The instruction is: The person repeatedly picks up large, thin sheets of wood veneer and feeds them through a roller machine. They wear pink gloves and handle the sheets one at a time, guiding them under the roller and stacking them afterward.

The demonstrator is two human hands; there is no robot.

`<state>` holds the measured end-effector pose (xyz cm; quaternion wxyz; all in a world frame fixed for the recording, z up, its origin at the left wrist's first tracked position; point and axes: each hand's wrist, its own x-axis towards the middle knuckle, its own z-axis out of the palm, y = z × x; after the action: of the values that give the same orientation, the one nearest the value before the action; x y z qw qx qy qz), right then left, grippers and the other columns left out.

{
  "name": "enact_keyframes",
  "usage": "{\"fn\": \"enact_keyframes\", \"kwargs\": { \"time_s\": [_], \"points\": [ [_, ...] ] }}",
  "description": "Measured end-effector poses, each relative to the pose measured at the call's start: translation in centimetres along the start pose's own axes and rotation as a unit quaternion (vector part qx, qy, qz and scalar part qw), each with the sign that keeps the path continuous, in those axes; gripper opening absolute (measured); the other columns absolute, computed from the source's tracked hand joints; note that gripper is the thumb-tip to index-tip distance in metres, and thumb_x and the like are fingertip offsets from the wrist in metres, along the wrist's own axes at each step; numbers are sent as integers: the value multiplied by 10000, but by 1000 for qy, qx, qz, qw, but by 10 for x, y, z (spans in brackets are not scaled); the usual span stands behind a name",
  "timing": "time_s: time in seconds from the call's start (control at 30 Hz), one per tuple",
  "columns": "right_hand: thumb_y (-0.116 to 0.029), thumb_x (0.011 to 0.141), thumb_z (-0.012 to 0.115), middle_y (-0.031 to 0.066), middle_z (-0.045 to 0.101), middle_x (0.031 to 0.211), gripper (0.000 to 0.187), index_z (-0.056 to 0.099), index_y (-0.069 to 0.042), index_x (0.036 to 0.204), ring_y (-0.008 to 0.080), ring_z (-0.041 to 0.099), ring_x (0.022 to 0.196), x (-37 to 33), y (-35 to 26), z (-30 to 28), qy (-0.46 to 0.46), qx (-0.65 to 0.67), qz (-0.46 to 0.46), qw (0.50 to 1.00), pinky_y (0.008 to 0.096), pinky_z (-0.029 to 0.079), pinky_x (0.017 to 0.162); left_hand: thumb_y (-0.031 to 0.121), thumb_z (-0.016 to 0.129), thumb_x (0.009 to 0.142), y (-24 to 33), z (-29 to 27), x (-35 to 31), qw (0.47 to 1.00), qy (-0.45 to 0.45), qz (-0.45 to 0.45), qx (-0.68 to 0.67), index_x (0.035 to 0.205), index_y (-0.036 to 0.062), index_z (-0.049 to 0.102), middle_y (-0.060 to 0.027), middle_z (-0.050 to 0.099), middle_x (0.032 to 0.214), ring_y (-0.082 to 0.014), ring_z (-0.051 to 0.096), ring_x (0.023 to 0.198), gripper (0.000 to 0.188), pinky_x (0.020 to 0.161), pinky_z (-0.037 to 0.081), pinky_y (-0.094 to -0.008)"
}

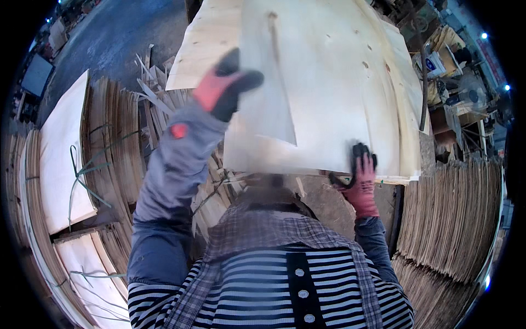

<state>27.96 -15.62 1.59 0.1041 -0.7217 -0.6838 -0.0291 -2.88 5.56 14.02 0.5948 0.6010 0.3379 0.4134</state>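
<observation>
A large pale wood veneer sheet [329, 104] lies on top of a stack in front of me. A narrower piece of veneer [268, 104], smeared by motion, overlaps its left part. My left hand [226, 85], in a red and black glove, is raised at this piece's left edge. Its thumb reaches over the piece, but blur hides whether the fingers grip it. At the near edge of the stack, my right hand [361, 181], gloved alike, has its fingers spread on the top sheet. The right thumb points left, just off the edge.
Bundles of veneer [66, 153] tied with green string stand at my left. Tall stacks of thin sheets [449, 214] rise at the right. Broken wood strips [156, 90] litter the ground left of the work stack. A fan [472, 90] and clutter stand at the far right.
</observation>
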Motion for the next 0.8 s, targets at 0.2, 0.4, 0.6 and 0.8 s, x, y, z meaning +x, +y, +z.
{"fn": "enact_keyframes", "kwargs": {
  "time_s": [0.2, 0.4, 0.6, 0.8],
  "points": [
    [12, 550, 523, 201, 526, 1001, 459, 490, 11, 1009, 380, 495, 957, -10, 16, -63, 193, -18, 7, 981, 444, 399, 832, -28, 509, 717, 26, -5, -47, 983, 8, -27, -182, 1247, -8, 306, -111, 465, 1156, -188, 481, 1013, 568, 841, 392, -281],
    [-49, 507, 593, 172, 499, 1071, 487, 530, -52, 990, 349, 485, 969, 6, 23, -70, 93, 3, 25, 995, 442, 395, 824, 27, 513, 727, -64, -11, -27, 991, 27, -90, -99, 1263, 17, 291, -53, 549, 939, -117, 514, 785, 580, 706, 425, -253],
    [-97, 541, 625, 126, 447, 1163, 590, 473, -109, 1111, 292, 423, 1070, 144, 73, -39, 72, -2, 27, 997, 406, 336, 895, 82, 485, 780, -102, -7, 94, 976, 153, -85, -130, 1234, 22, 337, -76, 550, 941, -120, 523, 837, 482, 716, 424, -232],
    [-136, 663, 566, 132, 436, 1173, 551, 404, -135, 1190, 301, 427, 1069, 274, 104, 13, 104, -9, 43, 994, 401, 336, 905, 237, 451, 860, -147, -19, 62, 955, 185, -53, -224, 1234, -1, 309, -137, 452, 1133, -211, 503, 960, 466, 822, 415, -282]
  ]
}}
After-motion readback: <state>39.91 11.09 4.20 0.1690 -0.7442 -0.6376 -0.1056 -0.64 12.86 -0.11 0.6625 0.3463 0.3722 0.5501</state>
